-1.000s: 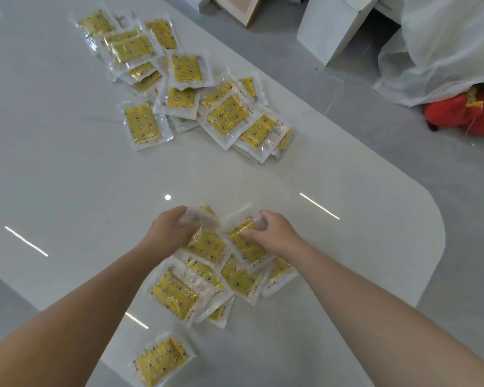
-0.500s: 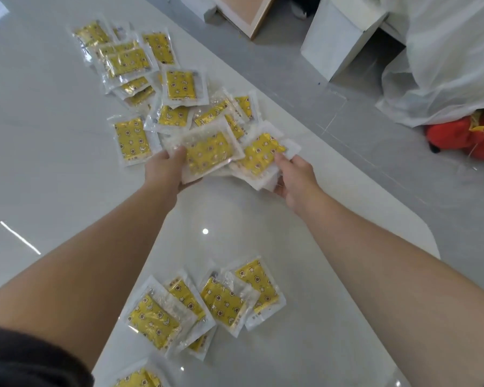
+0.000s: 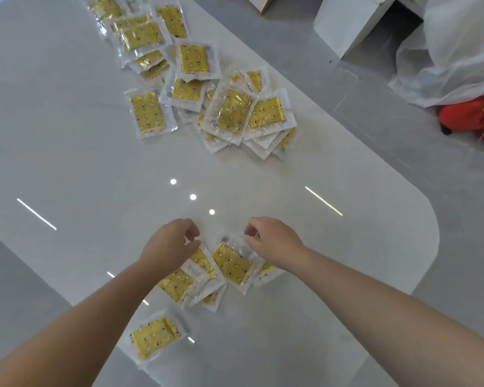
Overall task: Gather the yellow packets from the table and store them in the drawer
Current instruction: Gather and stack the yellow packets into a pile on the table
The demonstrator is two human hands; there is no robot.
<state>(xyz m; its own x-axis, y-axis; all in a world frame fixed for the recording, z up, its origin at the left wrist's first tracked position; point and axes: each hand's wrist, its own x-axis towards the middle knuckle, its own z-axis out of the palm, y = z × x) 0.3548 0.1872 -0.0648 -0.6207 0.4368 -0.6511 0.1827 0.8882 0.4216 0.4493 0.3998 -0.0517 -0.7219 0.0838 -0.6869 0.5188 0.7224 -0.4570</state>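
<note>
Yellow packets (image 3: 232,263) — likely light, floppy, slick
Your fingers (image 3: 191,231) hover half-curled, grip unclear — pinch the clear edges.

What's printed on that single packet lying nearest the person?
The packet is yellow with small dotted motifs, in clear wrap; head view.

Table (image 3: 67,163): white, glossy, rounded corner at right. It mirrors three round light spots (image 3: 192,197) and thin bright strips (image 3: 323,201). Floor (image 3: 403,135): grey tile, faint joints. Far right: white cabinet (image 3: 344,26), just beside it a crumpled white sheet (image 3: 458,51), a red bundle (image 3: 470,118) at its hem. Top edge: corner of a wooden frame (image 3: 266,4).
</note>
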